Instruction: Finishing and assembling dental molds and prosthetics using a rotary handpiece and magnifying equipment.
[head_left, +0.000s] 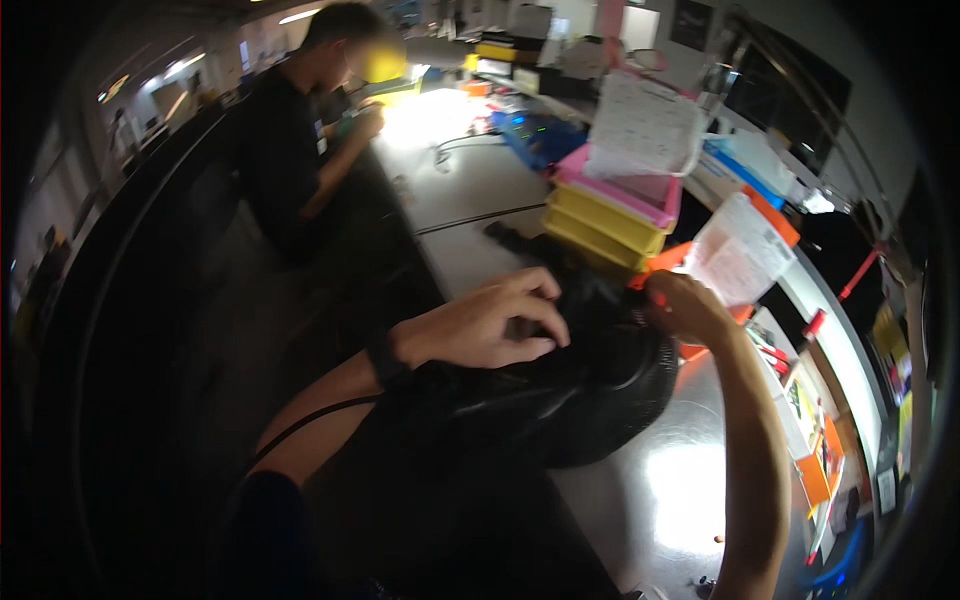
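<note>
A slack black bag (pixel 600 400) lies across the bench edge in front of me, with a ribbed, seam-like rim on its right side. Over its upper part my left hand (pixel 490 322) is bent, thumb and index fingertips close together on the dark material. A black band circles that wrist, and a thin black cable runs along the forearm. My right hand (pixel 688 308) is closed at the bag's far right edge, its fingers curled inward. What exactly it grips is hidden by the hand and blur.
Beyond the bag stand stacked yellow trays (pixel 600 225) under a pink tray (pixel 625 185) with a sheet in a clear sleeve (pixel 645 125). Orange bins (pixel 822 465) line the right. Another person (pixel 300 130) sits working at the far left of the metal bench (pixel 470 180).
</note>
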